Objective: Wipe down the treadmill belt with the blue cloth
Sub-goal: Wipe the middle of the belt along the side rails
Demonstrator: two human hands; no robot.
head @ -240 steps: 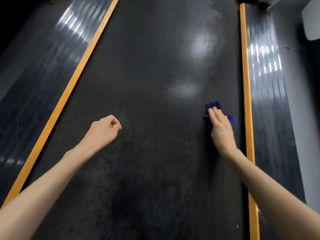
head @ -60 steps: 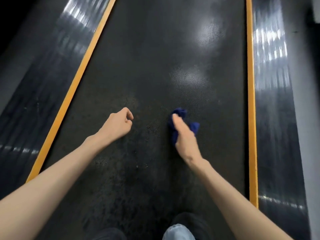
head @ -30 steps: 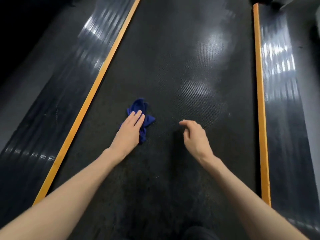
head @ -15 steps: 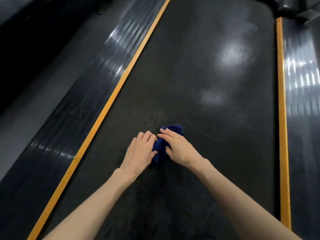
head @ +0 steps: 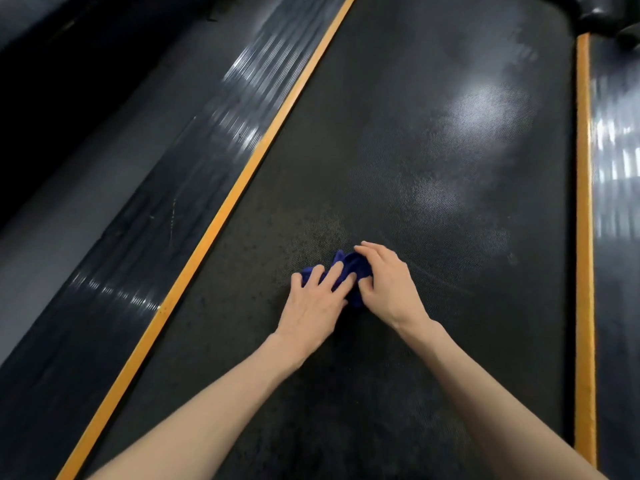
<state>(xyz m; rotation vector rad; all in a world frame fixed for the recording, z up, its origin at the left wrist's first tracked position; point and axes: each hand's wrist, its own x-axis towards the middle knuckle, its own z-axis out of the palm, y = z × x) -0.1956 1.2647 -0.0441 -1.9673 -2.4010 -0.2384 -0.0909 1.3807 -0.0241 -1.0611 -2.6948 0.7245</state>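
cloth [head: 358, 265] on the belt [head: 433, 168] around the middle, left hand [head: 313, 306] on its left part, right hand [head: 388, 282] over its right, left rail [head: 173, 202] and right rail [head: 616, 202] flanking the belt

Overall: dim; the dark treadmill belt [head: 433, 174] soaks up most light.
Source: overhead, shown by two pale glare patches on the belt's far right half.
Reflections: streaked white highlights on the left side rail [head: 221, 133] and right side rail [head: 616, 150], smeared by motion.
Shadow: soft, dark beneath the left hand [head: 311, 306] and right hand [head: 388, 289].
Detail: blue cloth [head: 349, 263] slightly soft, few folds legible.
Edges: wide-angle distortion splays the orange strips [head: 221, 216]; top left corner nearly black.
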